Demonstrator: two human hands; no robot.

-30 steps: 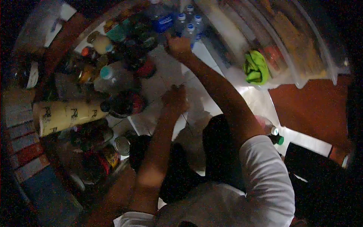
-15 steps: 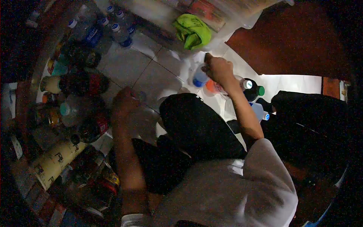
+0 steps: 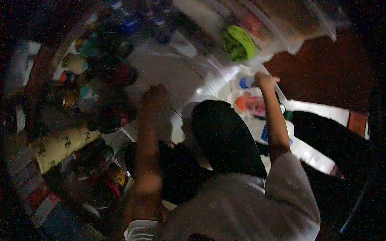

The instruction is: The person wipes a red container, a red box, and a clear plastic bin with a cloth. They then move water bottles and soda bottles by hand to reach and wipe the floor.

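Note:
My right hand (image 3: 265, 81) is stretched out at the upper right, its fingers curled. A clear plastic bottle with a blue end (image 3: 245, 82) touches its left side and appears gripped; blur hides the exact hold. Just below it lies a bottle with an orange-red label (image 3: 251, 104). My left hand (image 3: 155, 96) hangs over the dim tiled floor, dark and smeared, so its fingers cannot be made out. Left of it stand dark bottles (image 3: 114, 116), one with a red label.
A bright green cloth (image 3: 240, 43) lies by plastic-covered things at the top. Several blue-labelled bottles (image 3: 130, 25) stand at the upper left. A cream roll with dark print (image 3: 60, 148) lies lower left. A brown panel (image 3: 309, 68) is at right. My dark-clad knee (image 3: 221, 132) rises in the middle.
The whole view has shifted, so most things appear farther right and lower. My right hand and the blue-ended bottle have moved away from the floor's middle, toward the brown panel.

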